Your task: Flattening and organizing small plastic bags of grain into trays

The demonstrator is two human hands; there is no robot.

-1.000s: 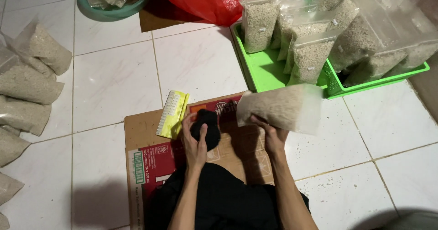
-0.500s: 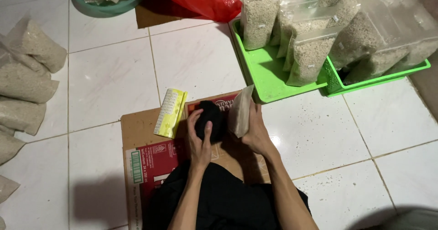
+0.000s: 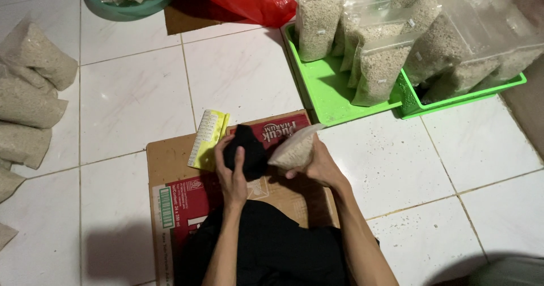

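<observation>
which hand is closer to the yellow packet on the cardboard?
Left. The left hand lies on a black object right beside the yellow packet, nearly touching it. The right hand sits farther off, beyond the black object, with its grip on a bag of grain.

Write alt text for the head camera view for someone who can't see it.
A person's right hand holds a clear bag of pale grain against a black device gripped by the left hand, over flattened cardboard on a white tiled floor. Green trays of filled bags sit beyond.
</observation>
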